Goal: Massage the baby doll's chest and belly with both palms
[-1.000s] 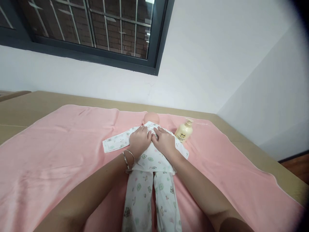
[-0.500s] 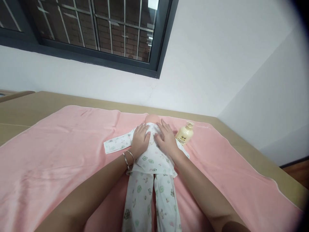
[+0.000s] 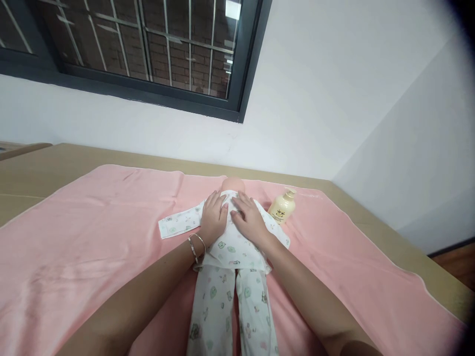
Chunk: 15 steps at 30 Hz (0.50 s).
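A doll lies face down or with its face hidden on a pink blanket (image 3: 122, 217), its bare round head (image 3: 233, 184) at the far end. It wears a white printed pajama top (image 3: 237, 252) and matching pajama pants (image 3: 213, 306). My left hand (image 3: 214, 215) rests flat on the left upper part of the top, fingers stretched out, a silver bangle on the wrist. On the right upper part lies my right hand (image 3: 249, 217), fingers spread, palm down. One sleeve (image 3: 180, 222) reaches out to the left.
A pale yellow pump bottle (image 3: 282, 205) stands on the blanket just right of the doll. Beneath the blanket is a wooden surface (image 3: 92, 153) that meets a white wall (image 3: 297, 99). A dark-framed barred window (image 3: 148, 89) is set in the wall.
My right hand has slid left, toward the middle of the pajama top and closer to my left hand. The left hand stays in nearly the same place.
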Each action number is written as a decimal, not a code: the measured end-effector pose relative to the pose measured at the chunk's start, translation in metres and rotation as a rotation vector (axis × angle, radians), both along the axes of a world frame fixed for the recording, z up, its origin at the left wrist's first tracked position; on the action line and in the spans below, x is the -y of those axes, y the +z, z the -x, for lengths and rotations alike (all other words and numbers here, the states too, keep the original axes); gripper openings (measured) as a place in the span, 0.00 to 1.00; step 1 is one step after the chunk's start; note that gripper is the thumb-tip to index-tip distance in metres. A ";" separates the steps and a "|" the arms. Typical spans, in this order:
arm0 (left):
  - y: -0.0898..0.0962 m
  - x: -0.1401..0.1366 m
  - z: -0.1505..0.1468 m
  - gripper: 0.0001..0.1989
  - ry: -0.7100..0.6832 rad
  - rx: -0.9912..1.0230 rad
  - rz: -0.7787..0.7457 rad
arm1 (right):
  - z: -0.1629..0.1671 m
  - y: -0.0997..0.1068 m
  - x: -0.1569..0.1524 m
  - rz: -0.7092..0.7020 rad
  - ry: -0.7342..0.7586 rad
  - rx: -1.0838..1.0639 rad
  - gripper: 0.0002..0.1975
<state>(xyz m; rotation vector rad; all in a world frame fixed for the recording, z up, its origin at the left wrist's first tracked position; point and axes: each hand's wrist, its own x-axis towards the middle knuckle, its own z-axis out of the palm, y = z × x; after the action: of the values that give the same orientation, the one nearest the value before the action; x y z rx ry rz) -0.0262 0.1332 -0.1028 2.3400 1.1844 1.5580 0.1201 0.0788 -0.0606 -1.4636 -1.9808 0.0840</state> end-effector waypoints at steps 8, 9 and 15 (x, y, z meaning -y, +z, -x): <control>-0.001 -0.001 0.001 0.17 0.019 -0.006 -0.003 | -0.007 0.013 0.003 -0.026 0.005 -0.024 0.22; -0.001 -0.001 0.001 0.17 0.020 -0.005 -0.004 | -0.007 0.012 0.003 -0.033 0.000 -0.031 0.22; 0.003 0.001 0.000 0.18 0.021 -0.002 0.015 | -0.001 0.003 -0.003 0.107 0.033 0.096 0.24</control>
<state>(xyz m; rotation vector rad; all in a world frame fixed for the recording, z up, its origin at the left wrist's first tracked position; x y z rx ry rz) -0.0265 0.1321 -0.0998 2.3283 1.2204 1.5475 0.1214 0.0819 -0.0579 -1.5284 -2.1066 0.1388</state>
